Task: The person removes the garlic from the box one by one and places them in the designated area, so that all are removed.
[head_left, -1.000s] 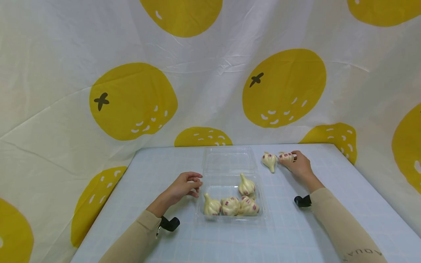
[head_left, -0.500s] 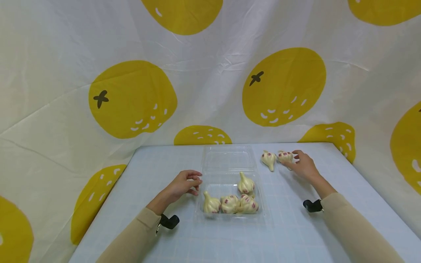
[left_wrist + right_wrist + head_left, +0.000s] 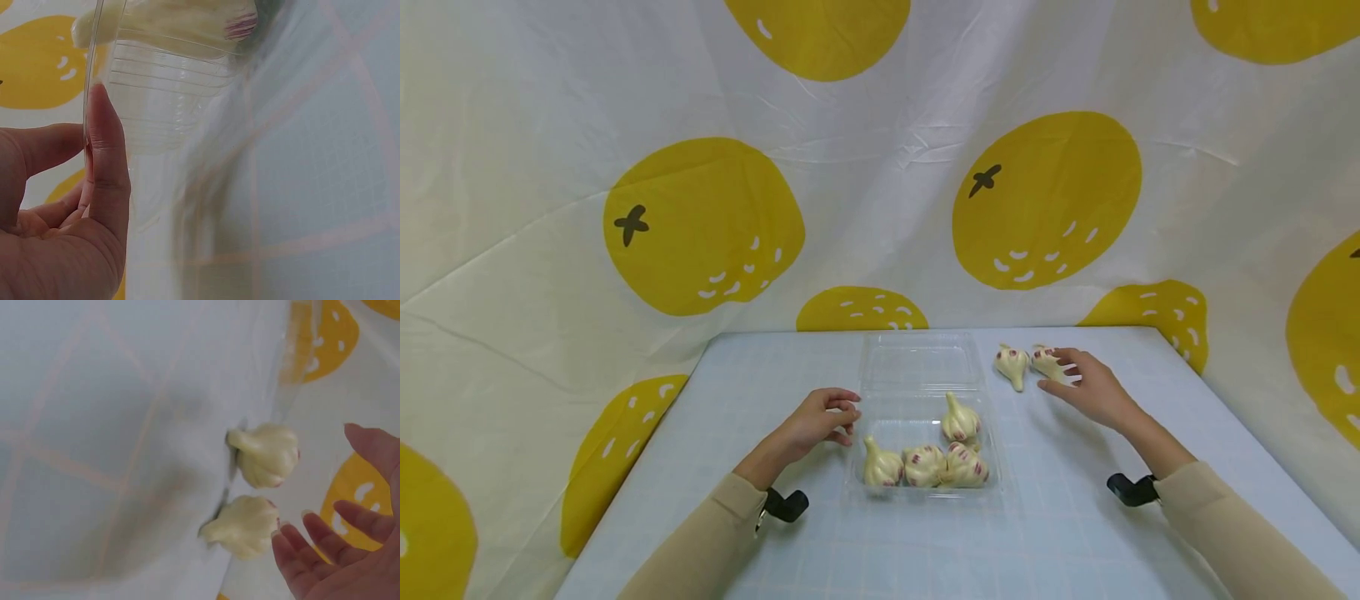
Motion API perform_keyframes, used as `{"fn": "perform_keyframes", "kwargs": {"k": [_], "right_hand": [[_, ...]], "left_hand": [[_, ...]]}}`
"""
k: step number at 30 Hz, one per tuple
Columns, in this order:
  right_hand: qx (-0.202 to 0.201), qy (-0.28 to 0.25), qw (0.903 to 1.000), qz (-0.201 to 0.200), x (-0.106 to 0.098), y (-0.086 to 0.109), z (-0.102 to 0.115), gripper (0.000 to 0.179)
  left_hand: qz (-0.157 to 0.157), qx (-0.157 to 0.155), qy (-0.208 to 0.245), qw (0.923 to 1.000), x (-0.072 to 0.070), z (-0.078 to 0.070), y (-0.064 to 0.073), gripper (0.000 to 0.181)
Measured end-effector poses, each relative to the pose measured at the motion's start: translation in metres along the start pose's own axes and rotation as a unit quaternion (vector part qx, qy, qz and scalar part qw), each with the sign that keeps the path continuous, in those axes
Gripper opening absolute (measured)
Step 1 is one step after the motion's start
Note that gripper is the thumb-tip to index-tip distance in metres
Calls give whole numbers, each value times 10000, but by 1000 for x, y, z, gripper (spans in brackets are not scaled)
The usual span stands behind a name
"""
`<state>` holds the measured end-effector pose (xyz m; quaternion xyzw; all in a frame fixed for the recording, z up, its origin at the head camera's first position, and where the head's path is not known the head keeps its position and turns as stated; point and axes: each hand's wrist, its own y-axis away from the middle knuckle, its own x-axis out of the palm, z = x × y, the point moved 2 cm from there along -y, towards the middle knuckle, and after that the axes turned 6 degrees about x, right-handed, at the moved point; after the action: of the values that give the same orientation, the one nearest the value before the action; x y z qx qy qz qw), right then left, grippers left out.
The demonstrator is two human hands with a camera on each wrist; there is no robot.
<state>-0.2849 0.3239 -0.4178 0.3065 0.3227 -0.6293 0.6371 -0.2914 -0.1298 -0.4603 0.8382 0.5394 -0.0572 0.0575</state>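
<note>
My left hand (image 3: 812,423) pinches the left rim of a clear plastic clamshell box (image 3: 898,435); the left wrist view shows the thin rim (image 3: 94,69) between thumb and fingers. Inside the box lie several garlic bulbs, among them one standing at the front left (image 3: 883,465) and one at the right (image 3: 961,421). My right hand (image 3: 1096,392) is just right of two more garlic bulbs on the table, nearest to the right-hand bulb (image 3: 1047,360). Its fingers are spread and hold nothing. The other bulb (image 3: 1012,367) sits beside it, stem toward me.
The box's clear lid (image 3: 921,362) lies folded back behind it on the pale checked tablecloth (image 3: 925,554). A white curtain (image 3: 880,167) printed with yellow fruit hangs behind and at both sides. A black wrist camera (image 3: 1131,490) sticks out under the right sleeve.
My right hand has let go of the right-hand garlic bulb and drawn back a little to the right and toward me. My left hand has stayed at the box rim.
</note>
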Motion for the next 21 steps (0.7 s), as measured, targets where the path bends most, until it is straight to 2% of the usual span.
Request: {"fn": "perform_keyframes", "kwargs": {"k": [5,14,21], "right_hand": [[-572,-149,9981,168,5,12,13,69],[-1435,-223,9889,315,20,26,38,56],[-2185,-298,9744,437,37,34,55,50]], "left_hand": [[-9,-8,-3,10000,0,-1,0,43],[4,-31,36,10000,-1,-1,0,44],[24,-29,46,10000,-1,2,-1,44]]}}
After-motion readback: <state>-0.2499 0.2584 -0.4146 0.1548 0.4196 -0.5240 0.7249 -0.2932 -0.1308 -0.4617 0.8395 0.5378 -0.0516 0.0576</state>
